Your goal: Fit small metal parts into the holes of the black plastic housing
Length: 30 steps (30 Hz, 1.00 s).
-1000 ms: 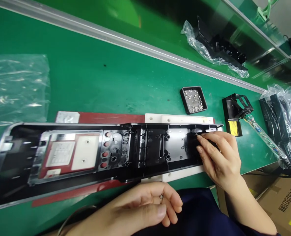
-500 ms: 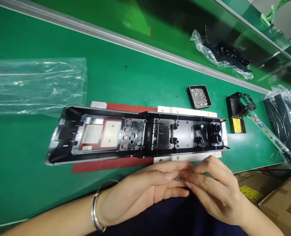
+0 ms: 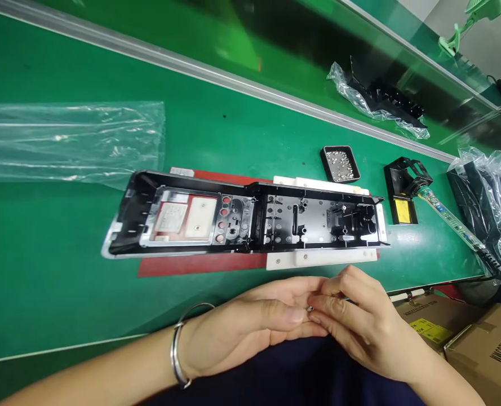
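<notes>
Cupped palm-up at the near table edge, my left hand [image 3: 267, 316] holds a few tiny silver screws [image 3: 309, 309]; most of them are hidden by fingers. My right hand [image 3: 355, 316] meets it from the right, thumb and fingertips pinched on a screw over the left fingers. Just beyond both hands lies a long black plastic housing [image 3: 282, 225], open side up, with a rectangular window at its left part and moulded posts at its right. It rests on a red board [image 3: 203, 265] with white blocks [image 3: 326, 258] along the sides.
A small black tray [image 3: 341, 163] of silver screws stands behind the housing. To the right are a black holder [image 3: 402, 189] with a screwdriver [image 3: 453, 225] and bagged black parts [image 3: 487, 208]. Clear plastic [image 3: 72, 141] lies at left. Cardboard boxes [image 3: 487, 344] stand below right.
The camera view has shifted slightly, so the housing appears farther right and higher. My right fingertips have moved a little over the left fingers, still pinching at the screws.
</notes>
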{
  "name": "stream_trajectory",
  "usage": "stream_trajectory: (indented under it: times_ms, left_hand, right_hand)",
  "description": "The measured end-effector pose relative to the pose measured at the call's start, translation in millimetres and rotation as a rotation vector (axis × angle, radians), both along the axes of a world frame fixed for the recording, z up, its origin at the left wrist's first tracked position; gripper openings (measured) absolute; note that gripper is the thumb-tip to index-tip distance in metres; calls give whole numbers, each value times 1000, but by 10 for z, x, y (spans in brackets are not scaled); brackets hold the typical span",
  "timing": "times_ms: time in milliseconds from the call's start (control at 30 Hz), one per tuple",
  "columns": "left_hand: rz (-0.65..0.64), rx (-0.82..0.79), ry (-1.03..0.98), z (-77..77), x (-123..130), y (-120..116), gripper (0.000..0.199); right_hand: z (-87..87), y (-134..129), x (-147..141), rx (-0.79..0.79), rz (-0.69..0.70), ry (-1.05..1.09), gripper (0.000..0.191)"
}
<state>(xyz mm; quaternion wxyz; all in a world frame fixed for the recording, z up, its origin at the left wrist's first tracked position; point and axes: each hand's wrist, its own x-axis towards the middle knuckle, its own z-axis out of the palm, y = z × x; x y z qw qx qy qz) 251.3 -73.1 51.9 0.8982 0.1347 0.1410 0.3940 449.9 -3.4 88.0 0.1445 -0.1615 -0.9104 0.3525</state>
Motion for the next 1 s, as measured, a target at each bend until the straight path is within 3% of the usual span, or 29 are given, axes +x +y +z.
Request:
stream_trajectory:
  times_ms: [200,600,733,833,1000]
  left_hand:
    - [34,-2,-92,-121,9,16,56]
    - [77,95,-227,-241,-12,6,63]
    - [121,57,-175,-224,-39,14,63]
    - [124,40,-133,-213,-70,11,61]
    - [144,45,-115,-228,-81,-7,56]
  right_hand:
    - [-44,33,27,81,2,9,12]
    - [-89,125,-74,-104,-28,108,11]
    - [-88,159,-74,-153,-80,178,11]
    - [-83,172,-66,-276,-128,238,9]
    - [-111,165,-67,-614,-195,332,5]
